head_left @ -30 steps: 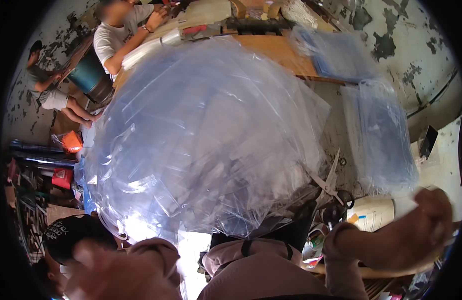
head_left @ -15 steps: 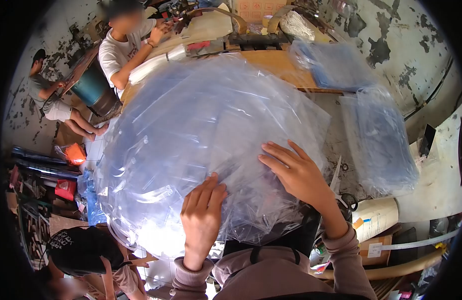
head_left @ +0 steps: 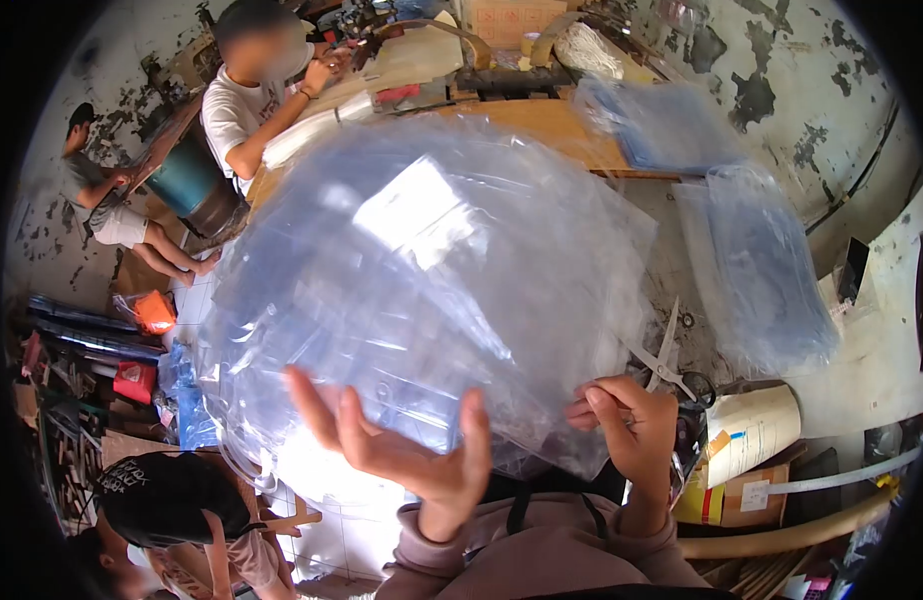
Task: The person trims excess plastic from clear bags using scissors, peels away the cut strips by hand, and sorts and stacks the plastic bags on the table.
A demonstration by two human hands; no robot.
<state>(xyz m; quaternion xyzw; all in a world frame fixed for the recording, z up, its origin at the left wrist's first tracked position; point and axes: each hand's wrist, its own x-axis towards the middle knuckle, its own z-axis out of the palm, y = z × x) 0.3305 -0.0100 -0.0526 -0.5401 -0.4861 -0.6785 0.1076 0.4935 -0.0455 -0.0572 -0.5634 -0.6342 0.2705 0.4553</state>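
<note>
A broad, fanned pile of clear plastic sheets [head_left: 382,270] spreads in front of me, with a bright glare on its upper middle. My left hand [head_left: 407,445] is over the pile's near edge, palm turned up and fingers spread, holding nothing. At the near right edge, my right hand [head_left: 627,425] has its fingers pinched together on the corner of a plastic sheet. Metal scissors [head_left: 664,370] with black handles lie open just beyond my right hand.
Stacks of bluish plastic sheets lie at the right [head_left: 767,275] and back right [head_left: 672,125]. A cream roll [head_left: 752,430] stands near the scissors. One person [head_left: 247,110] sits at the back left, another at far left, a third [head_left: 177,500] at lower left.
Both hands lay flat on the sheets. My left hand has lifted and turned palm up; my right moved down to the near edge and closed on a sheet. A bright glare appeared.
</note>
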